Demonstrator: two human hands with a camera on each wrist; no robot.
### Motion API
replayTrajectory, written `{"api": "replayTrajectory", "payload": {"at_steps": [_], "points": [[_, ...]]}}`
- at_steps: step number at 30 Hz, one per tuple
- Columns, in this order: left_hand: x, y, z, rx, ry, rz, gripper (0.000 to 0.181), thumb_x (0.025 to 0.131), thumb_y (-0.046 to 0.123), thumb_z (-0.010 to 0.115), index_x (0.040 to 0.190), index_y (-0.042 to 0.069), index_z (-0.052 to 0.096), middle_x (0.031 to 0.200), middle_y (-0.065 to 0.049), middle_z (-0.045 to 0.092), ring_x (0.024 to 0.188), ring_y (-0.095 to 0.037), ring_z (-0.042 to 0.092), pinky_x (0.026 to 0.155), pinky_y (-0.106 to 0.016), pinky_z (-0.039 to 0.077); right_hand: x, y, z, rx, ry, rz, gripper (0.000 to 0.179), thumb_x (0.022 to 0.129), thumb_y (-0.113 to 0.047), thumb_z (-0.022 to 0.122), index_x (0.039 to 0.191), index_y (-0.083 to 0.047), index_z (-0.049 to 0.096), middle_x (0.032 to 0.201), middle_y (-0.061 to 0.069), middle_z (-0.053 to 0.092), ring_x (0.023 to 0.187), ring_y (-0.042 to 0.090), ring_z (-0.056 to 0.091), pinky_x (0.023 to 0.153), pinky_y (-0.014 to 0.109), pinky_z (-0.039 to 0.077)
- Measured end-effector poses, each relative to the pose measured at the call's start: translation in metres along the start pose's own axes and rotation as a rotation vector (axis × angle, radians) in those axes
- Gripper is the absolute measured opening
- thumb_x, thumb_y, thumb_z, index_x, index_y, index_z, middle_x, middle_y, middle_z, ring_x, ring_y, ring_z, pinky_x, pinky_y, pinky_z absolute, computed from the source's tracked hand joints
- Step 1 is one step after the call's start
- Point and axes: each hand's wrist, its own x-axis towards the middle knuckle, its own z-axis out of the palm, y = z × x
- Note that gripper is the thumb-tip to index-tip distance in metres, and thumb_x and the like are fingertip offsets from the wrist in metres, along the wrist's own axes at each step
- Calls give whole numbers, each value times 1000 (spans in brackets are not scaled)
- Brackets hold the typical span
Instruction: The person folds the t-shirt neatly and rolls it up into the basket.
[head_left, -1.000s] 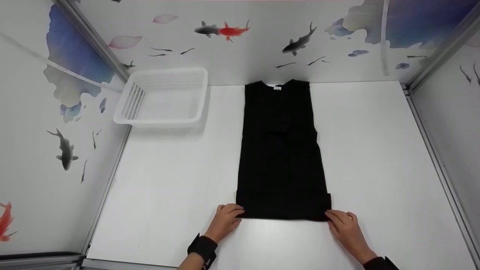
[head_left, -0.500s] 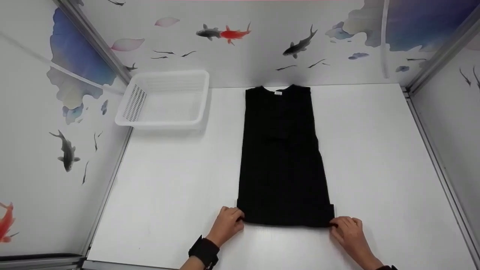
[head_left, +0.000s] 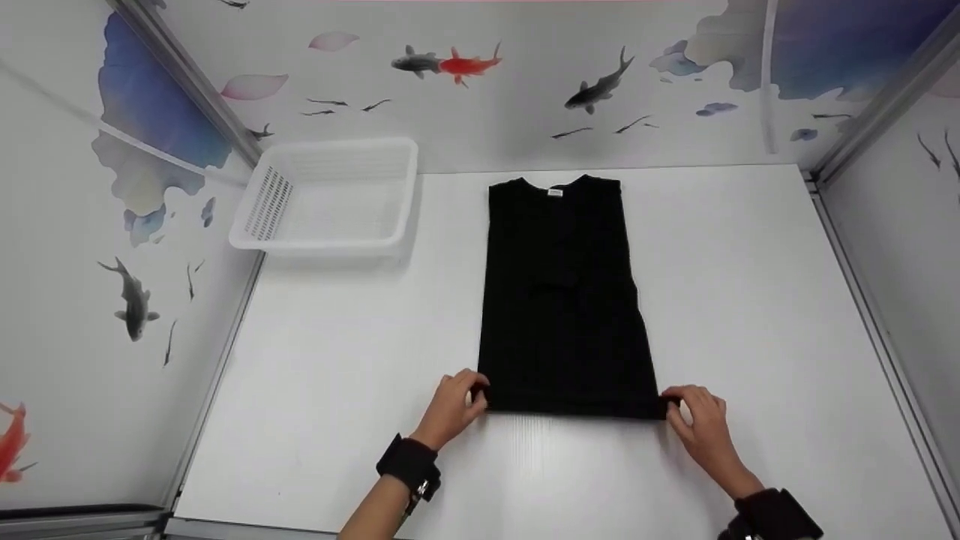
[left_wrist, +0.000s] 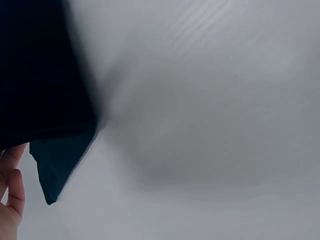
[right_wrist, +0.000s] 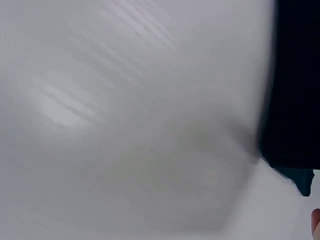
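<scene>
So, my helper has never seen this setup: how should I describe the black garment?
On the white table, look right of the white basket. There lies the garment, its small white tag near the back wall, its near corners gripped by the left hand and right hand. Unlike the basket, it is black cloth.

White fish-print walls (head_left: 465,127), glossy white tabletop (head_left: 337,360)

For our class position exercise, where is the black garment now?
In the head view, the black garment lies on the white table, right of the white basket, its near corners held by the left hand and right hand.
</scene>
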Motion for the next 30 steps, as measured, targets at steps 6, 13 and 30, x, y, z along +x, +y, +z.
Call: {"api": "replayTrajectory", "payload": {"at_steps": [6, 13, 30], "points": [[27, -14, 7, -158, -25, -180, 15, 87, -3, 60, 101, -1, 64, 96, -11, 65, 82, -22, 61, 74, -34, 50, 25, 15, 19, 19, 42, 78, 19, 80, 15, 60, 95, 5, 64, 85, 15, 64, 79, 27, 57, 74, 36, 35], [42, -28, 23, -201, -25, -364, 15, 89, -2, 59, 102, -3, 66, 100, -15, 66, 86, -24, 61, 75, -33, 51, 41, 28, 37, 9, 13, 127, 16, 83, 16, 60, 97, 9, 64, 90, 20, 65, 82, 34, 62, 72, 22, 46], [52, -27, 46, -13, 53, -550, 8, 84, 0, 69, 91, -1, 65, 90, -11, 55, 89, -29, 55, 79, -40, 48, 58, 41, 53, -138, -169, 252, 8, 86, 7, 66, 93, 3, 64, 92, 20, 58, 86, 41, 56, 69, 53, 38]]}}
